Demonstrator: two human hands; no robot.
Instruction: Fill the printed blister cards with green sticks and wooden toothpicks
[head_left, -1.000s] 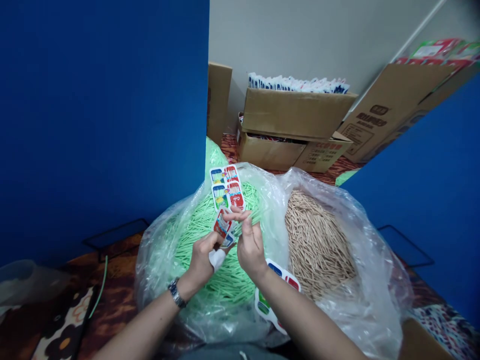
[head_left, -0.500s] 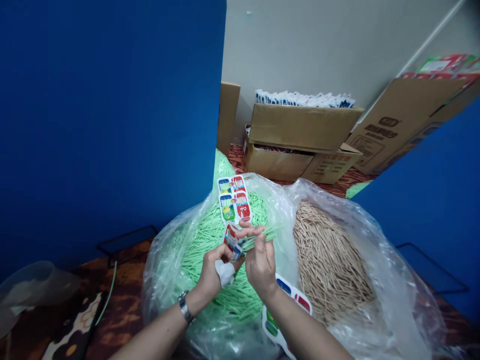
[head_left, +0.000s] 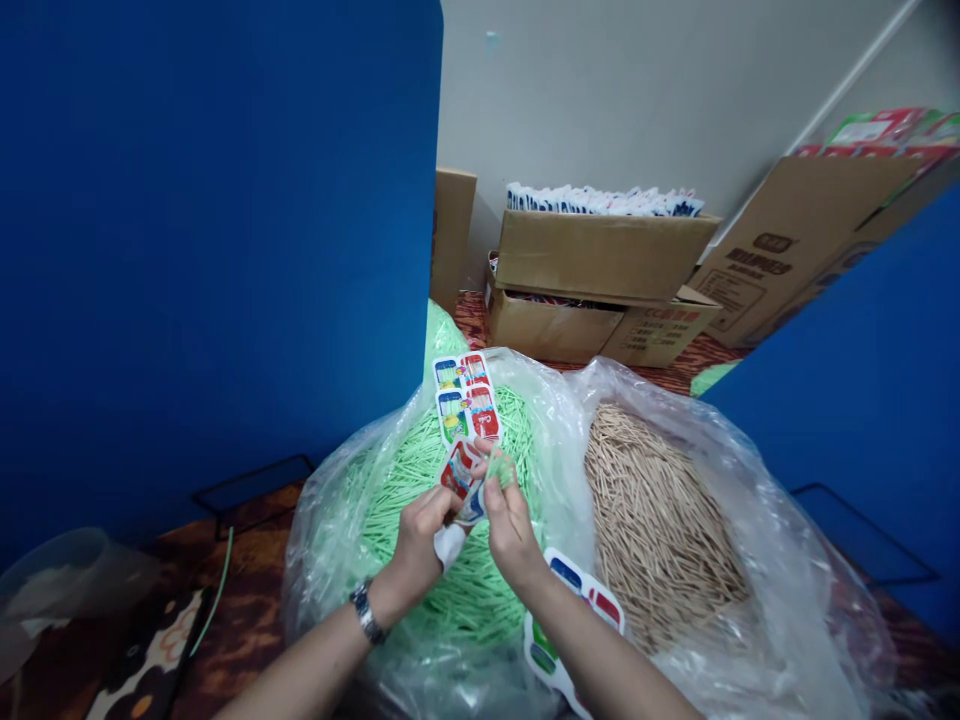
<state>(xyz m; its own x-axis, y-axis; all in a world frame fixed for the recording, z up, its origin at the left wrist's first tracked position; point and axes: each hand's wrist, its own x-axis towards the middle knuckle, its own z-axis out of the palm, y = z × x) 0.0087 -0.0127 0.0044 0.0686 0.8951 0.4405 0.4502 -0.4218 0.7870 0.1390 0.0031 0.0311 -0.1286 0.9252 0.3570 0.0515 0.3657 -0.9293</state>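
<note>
Between the fingers of my left hand is a small red-and-blue printed packet; white material wraps part of that hand. Close beside it, my right hand pinches a small bunch of thin green sticks, held up against the packet's right side. Whether their ends are inside the packet I cannot tell. Both hands are over a large clear plastic bag full of green sticks. Just beyond the fingers lie printed packets on the pile. Another printed packet is partly hidden under my right forearm.
To the right, a second clear bag holds brown sticks. Cardboard boxes stand by the wall, the upper one full of packets. Blue panels flank both sides. A translucent container sits at the left.
My right hand has moved slightly left and turned, bringing the green sticks from pointing right to upright at the packet. The packet in my left hand has tilted and shows more of its red face.
</note>
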